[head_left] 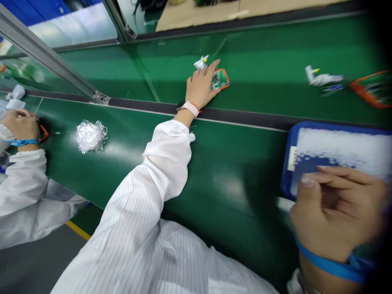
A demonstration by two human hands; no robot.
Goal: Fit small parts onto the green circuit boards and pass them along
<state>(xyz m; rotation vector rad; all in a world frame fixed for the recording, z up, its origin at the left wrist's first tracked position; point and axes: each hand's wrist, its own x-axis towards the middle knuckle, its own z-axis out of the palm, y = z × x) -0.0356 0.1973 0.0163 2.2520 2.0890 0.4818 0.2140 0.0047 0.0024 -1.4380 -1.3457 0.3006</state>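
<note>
My left hand (200,86) reaches over the raised green belt, its fingers stretched and apart. Between its thumb and index finger side lies an orange-edged case with a green circuit board (219,79), touching or just under the hand. A white connector piece with a yellow spot (201,62) sits just beyond the fingers. Over the near-left part of a blue tray (286,179), my right hand (339,212) is closed in a pinch, thumb against the curled fingers. Whatever is at its fingertips is too small to make out. Many tiny white pieces (346,145) lie in the tray.
Farther right on the belt are another orange-edged case (372,87) and a white connector with wires (326,78), both blurred. A pile of clear plastic pieces (91,136) rests on the green bench. At left, a co-worker's hand (23,124) works beside a metal frame post (55,57).
</note>
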